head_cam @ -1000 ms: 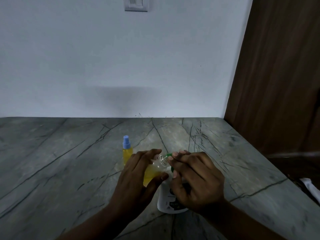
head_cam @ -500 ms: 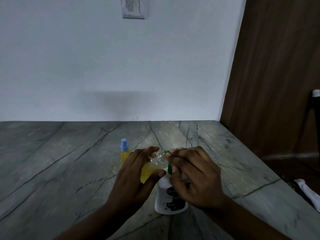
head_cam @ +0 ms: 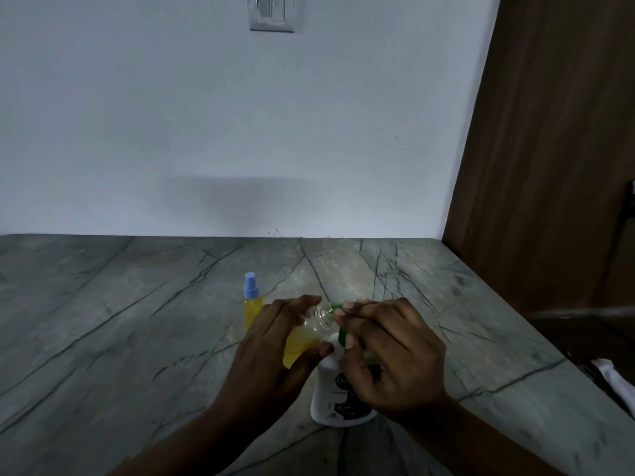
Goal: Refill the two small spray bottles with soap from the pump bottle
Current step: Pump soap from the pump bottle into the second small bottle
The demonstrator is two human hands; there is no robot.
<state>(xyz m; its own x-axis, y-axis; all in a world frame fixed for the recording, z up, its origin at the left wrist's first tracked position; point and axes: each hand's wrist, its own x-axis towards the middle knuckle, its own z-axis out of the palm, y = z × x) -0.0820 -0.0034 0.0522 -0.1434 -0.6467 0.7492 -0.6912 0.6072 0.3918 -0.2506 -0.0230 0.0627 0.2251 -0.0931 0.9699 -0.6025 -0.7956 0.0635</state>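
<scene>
My left hand grips an uncapped small clear bottle with yellow soap in it, tilted so its open neck meets the green spout of the pump bottle. The white pump bottle stands on the grey marble counter. My right hand lies over its green pump head, fingers curled round it, and hides most of it. A second small spray bottle with yellow liquid and a blue spray cap stands upright just behind my left hand.
A white wall with a switch plate rises behind the counter. A brown wooden panel bounds the right side. A white cloth-like thing lies past the counter's right edge.
Both hands hold the same grip on the small bottle and the pump. The view has shifted slightly; the bottles stay where they were.
</scene>
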